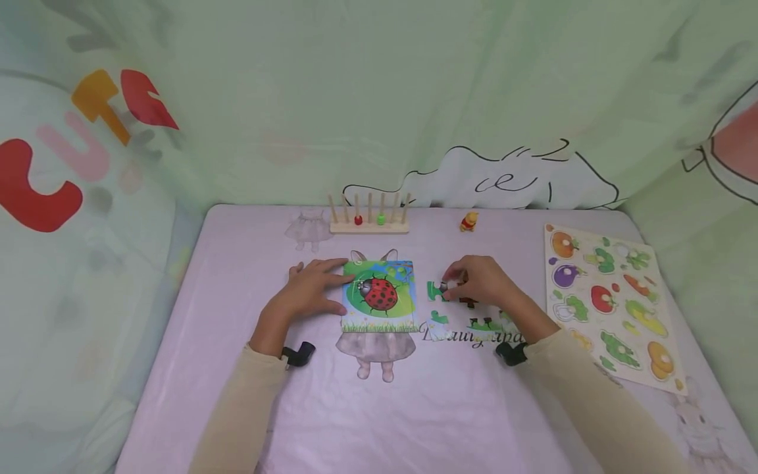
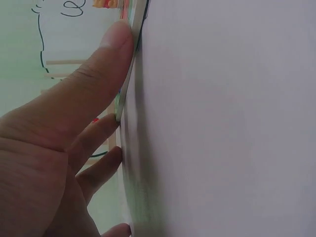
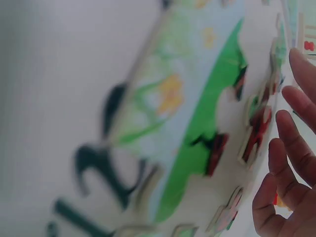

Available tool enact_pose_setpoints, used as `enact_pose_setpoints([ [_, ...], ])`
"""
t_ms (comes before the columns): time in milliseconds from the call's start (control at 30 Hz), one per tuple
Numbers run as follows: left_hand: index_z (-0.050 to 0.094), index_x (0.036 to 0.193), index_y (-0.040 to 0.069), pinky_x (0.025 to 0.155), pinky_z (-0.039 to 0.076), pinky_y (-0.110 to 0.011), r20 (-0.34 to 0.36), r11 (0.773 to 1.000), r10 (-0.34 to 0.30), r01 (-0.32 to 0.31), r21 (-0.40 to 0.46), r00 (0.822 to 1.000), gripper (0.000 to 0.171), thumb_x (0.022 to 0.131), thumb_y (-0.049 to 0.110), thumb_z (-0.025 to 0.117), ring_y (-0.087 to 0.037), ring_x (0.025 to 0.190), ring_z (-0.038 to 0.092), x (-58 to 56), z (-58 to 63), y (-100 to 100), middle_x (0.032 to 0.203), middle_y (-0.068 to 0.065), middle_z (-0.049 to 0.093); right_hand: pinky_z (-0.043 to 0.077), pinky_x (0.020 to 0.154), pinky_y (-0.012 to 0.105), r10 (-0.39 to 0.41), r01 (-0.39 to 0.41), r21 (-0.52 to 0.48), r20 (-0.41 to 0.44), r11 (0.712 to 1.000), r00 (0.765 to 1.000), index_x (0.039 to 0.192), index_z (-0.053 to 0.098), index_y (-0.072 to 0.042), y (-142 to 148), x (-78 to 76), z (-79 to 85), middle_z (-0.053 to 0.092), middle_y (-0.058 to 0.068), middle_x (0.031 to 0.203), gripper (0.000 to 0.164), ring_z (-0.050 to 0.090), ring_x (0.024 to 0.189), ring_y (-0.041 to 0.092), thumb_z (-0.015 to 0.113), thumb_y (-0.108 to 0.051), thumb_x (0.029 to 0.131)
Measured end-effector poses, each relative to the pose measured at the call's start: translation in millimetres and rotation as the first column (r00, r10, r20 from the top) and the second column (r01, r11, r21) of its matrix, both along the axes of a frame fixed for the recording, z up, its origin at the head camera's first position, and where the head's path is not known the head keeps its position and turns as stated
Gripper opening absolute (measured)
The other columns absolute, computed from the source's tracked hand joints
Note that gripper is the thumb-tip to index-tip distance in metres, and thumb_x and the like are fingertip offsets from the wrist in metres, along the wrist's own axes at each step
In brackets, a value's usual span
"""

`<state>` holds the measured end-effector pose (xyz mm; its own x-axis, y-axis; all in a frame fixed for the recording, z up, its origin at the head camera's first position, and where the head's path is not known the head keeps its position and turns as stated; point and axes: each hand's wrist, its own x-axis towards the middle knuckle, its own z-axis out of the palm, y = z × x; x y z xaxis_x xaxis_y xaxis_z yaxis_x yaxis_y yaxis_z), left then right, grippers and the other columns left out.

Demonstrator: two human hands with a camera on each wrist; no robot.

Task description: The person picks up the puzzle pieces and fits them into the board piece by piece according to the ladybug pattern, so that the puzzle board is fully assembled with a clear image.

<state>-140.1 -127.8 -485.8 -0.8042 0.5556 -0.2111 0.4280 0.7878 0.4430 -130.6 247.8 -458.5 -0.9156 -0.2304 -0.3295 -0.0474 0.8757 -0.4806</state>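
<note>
Loosely, the left hand [image 1: 315, 288] spreads its fingers, thumb set apart, against the left edge of the ladybird board [image 1: 379, 326]. The right hand [image 1: 481, 282] curves thumb and forefinger narrowly about a puzzle piece [image 1: 434, 291] just right of that board; whether they pinch it or merely touch it, I cannot tell.

The board lies flat mid-table, nearly square, so neither side is clearly longer; its grass strip runs along the near edge. The printed ladybird points its head left, its body's long axis running left to right, the head end slightly farther away. The piece is partly covered, so its long axis is unclear.

Nearer the person lie a loose piece [image 1: 439, 318] and a green piece with dark legs [image 1: 484, 325], the latter stretching sideways.

Farther out, a peg rack [image 1: 368, 228] stands lengthwise near the far edge, a bear figurine [image 1: 468, 222] to its right. A vegetable board [image 1: 616, 316] lies at right, its long axis running away from the person, its near end angled rightward.
</note>
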Motion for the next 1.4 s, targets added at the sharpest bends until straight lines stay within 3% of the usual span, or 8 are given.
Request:
enact_pose_setpoints([
  [133, 0.053, 0.148, 0.034, 0.113, 0.02, -0.073, 0.007, 1.0, -0.001, 0.001, -0.002, 1.0, 0.078, 0.078, 0.051, 0.084, -0.031, 0.148, 0.038, -0.3, -1.1, -0.6, 0.167, 0.004, 0.032, 0.046, 0.072, 0.031, 0.026, -0.026, -0.008, -0.005, 1.0, 1.0, 0.108, 0.078, -0.015, 2.9, 2.7, -2.1, 0.067, 0.003, 0.096, 0.031, 0.055, 0.086, 0.021, 0.088, -0.028, 0.081],
  [400, 0.054, 0.148, 0.033, 0.114, 0.018, -0.074, 0.018, 1.0, 0.004, -0.004, 0.019, 1.0, 0.077, 0.078, 0.05, 0.084, -0.032, 0.149, 0.037, -0.8, -1.8, -0.7, 0.167, 0.004, 0.033, 0.048, 0.077, 0.033, 0.001, -0.001, -0.011, -0.007, 1.0, 1.0, 0.11, 0.075, -0.014, 3.5, 3.8, -6.3, 0.067, 0.004, 0.102, 0.034, 0.055, 0.092, 0.023, 0.089, -0.024, 0.08],
  [667, 0.056, 0.147, 0.032, 0.115, 0.014, -0.076, 0.013, 1.0, 0.003, -0.003, 0.021, 1.0, 0.077, 0.078, 0.05, 0.084, -0.033, 0.15, 0.036, 0.8, -2.1, -0.5, 0.167, 0.002, 0.033, 0.048, 0.072, 0.031, -0.002, 0.002, -0.035, -0.009, 0.999, 1.0, 0.109, 0.072, -0.013, 3.4, 4.2, -7.2, 0.067, 0.005, 0.101, 0.036, 0.055, 0.089, 0.023, 0.09, -0.022, 0.079],
  [1033, 0.058, 0.145, 0.033, 0.114, 0.019, -0.076, -0.009, 1.0, 0.003, -0.003, -0.014, 1.0, 0.076, 0.076, 0.051, 0.084, -0.032, 0.149, 0.036, -0.5, -1.2, 0.9, 0.166, 0.004, 0.034, 0.045, 0.063, 0.031, -0.035, 0.035, -0.069, 0.013, 0.997, 0.999, 0.102, 0.07, -0.014, 2.9, 1.8, -7.2, 0.063, 0.006, 0.086, 0.019, 0.054, 0.078, 0.021, 0.082, -0.021, 0.088],
  [1400, 0.058, 0.145, 0.032, 0.113, 0.019, -0.077, -0.005, 1.0, 0.004, -0.004, -0.011, 1.0, 0.076, 0.076, 0.05, 0.085, -0.032, 0.148, 0.038, -1.3, -1.8, 2.3, 0.166, 0.004, 0.035, 0.051, 0.077, 0.031, -0.039, 0.047, -0.211, 0.042, 0.976, 0.998, 0.104, 0.069, -0.015, -3.2, 3.7, -5.2, 0.07, 0.004, 0.098, 0.012, 0.06, 0.09, 0.022, 0.073, -0.023, 0.096],
])
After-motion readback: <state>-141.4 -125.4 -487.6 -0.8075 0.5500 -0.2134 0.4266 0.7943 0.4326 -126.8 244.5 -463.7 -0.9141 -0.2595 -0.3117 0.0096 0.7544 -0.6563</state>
